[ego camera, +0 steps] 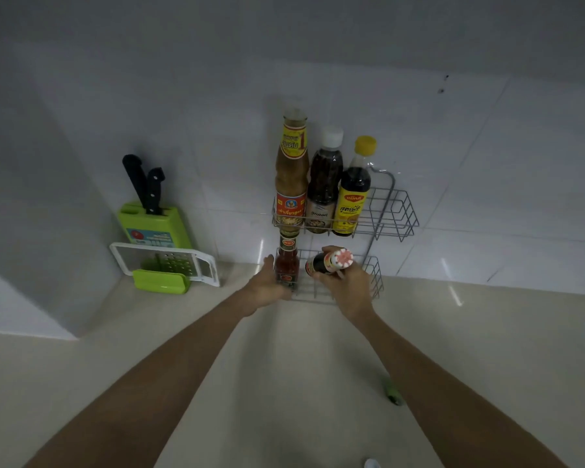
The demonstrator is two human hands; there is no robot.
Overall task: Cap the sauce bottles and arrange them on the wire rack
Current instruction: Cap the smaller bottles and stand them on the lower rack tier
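A two-tier wire rack (399, 211) hangs on the tiled wall. Its upper shelf holds three upright bottles: a tall brown sauce bottle (291, 177), a dark bottle with a white cap (325, 184) and a dark bottle with a yellow cap (353, 194). On the lower shelf stands a red chili sauce bottle (286, 265), with my left hand (267, 282) against its left side. My right hand (347, 285) grips a dark bottle with a red-and-white cap (330, 262), tilted over the lower shelf to the right of the red bottle.
A green knife block (154, 226) with two black-handled knives stands at the left by the wall. A white and green grater (166, 268) leans in front of it. A small green object (394, 395) lies on the beige counter by my right forearm.
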